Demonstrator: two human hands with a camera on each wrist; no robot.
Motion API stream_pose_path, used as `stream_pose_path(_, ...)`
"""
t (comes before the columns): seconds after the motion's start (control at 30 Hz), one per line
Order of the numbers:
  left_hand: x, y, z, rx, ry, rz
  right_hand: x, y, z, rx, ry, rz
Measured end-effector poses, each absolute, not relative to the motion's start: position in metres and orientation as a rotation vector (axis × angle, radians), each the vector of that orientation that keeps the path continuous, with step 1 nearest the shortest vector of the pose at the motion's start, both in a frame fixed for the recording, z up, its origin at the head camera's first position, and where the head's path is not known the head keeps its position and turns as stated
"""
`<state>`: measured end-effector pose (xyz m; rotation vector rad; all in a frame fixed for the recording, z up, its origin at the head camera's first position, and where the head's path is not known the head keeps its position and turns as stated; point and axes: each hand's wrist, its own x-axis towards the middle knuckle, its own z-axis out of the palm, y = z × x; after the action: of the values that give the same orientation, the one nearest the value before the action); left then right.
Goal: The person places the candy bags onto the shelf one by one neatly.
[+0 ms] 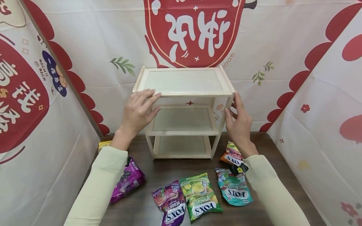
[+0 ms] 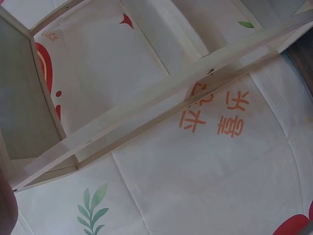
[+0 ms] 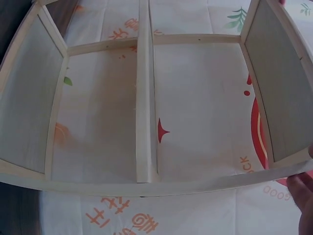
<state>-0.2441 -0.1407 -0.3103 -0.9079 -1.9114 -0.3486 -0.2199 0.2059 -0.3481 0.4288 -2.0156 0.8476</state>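
A small cream-coloured three-tier shelf (image 1: 182,94) with grey-green panels stands upright on the dark table. At its top front left corner, my left hand (image 1: 138,110) rests its slightly bent fingers on the edge of the top tier. The left thumb is spread apart below them. My right hand (image 1: 239,125) pinches the front right post (image 1: 222,125) near the top, thumb on the front and fingers along the outer side. In the right wrist view, fingertips (image 3: 302,193) sit at the post's upper end. Only a sliver of finger (image 2: 6,208) shows in the left wrist view.
Fox's candy bags lie about the table (image 1: 158,169): a purple berries bag (image 1: 171,202), a green spring tea bag (image 1: 200,197), a teal mint bag (image 1: 234,188) and an orange fruits bag (image 1: 233,153). Another purple bag (image 1: 128,179) is by the left forearm. Printed cloth (image 1: 93,62) walls surround the table.
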Motion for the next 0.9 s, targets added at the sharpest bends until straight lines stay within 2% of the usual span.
stream_pose_path(0.9,-0.264,-0.152,-0.318,-0.953,-1.684,-0.456,-0.205,0.212,-0.352,0.489,-2.096,0.895)
